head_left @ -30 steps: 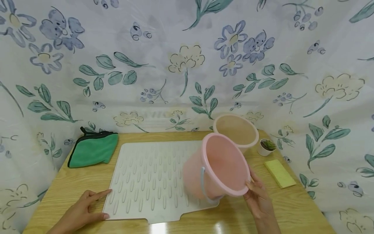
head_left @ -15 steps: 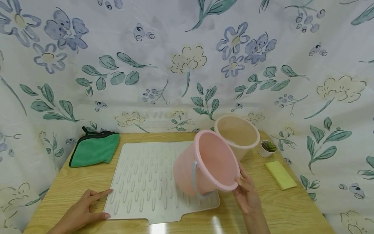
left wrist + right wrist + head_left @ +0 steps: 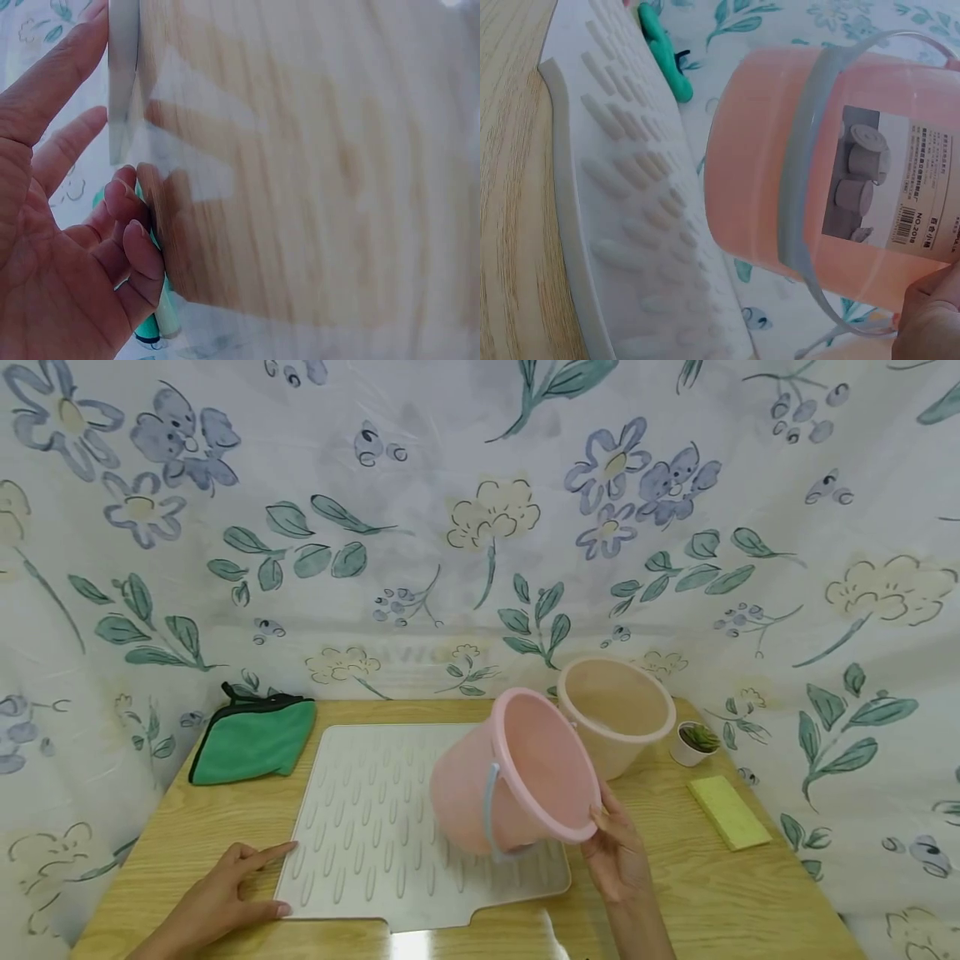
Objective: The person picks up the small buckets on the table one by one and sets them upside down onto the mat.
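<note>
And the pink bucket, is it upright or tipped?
Tipped: in the head view the pink bucket slants, its rim tilted down toward the right hand that holds it.

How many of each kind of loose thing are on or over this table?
Buckets: 2 (pink plastic bucket, cream plastic bucket)
White ribbed rectangular board: 1
Green pouch with black trim: 1
Yellow rectangular pad: 1
Green plant in white pot: 1
Total: 6
</note>
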`<state>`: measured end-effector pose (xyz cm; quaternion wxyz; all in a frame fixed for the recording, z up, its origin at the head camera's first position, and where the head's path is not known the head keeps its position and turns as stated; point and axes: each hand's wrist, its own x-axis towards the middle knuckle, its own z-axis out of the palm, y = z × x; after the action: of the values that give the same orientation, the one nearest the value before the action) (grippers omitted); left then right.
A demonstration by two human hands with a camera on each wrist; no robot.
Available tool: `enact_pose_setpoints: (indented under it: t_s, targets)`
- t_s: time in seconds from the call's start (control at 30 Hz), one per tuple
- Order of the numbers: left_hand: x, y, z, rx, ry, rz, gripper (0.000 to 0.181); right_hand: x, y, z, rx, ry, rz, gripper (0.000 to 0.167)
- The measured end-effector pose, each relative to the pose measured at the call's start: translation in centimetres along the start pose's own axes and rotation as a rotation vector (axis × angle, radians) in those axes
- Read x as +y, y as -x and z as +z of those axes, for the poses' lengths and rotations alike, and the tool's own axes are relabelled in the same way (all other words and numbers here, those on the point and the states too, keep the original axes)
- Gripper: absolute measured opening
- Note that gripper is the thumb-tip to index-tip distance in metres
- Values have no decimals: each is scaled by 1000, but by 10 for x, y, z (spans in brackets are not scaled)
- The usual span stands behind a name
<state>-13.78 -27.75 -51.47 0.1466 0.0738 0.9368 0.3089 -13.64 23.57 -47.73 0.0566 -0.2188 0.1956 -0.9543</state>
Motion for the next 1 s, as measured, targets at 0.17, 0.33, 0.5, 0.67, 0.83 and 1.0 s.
enact_pose_setpoints:
  t_s: [0.17, 0.33, 0.5, 0.67, 0.83, 1.0]
  targets:
    - [0, 0, 0, 5, 4, 9, 86, 7, -2, 0, 8, -32, 7, 57]
    - [1, 0, 0, 4, 11, -7, 86, 12, -4, -1, 12, -59, 11, 57]
    - [2, 1, 0, 10, 2, -8, 85, 16, -5, -3, 3, -102, 22, 57]
    - [7, 2, 0, 16, 16, -9, 84, 19, -6, -4, 1, -120, 25, 55]
    - [22, 0, 2, 40, 42, 12, 85, 24, -6, -2, 11, -148, 32, 56]
    - [42, -4, 3, 109, 56, 84, 84, 29, -8, -1, -7, -153, 37, 56]
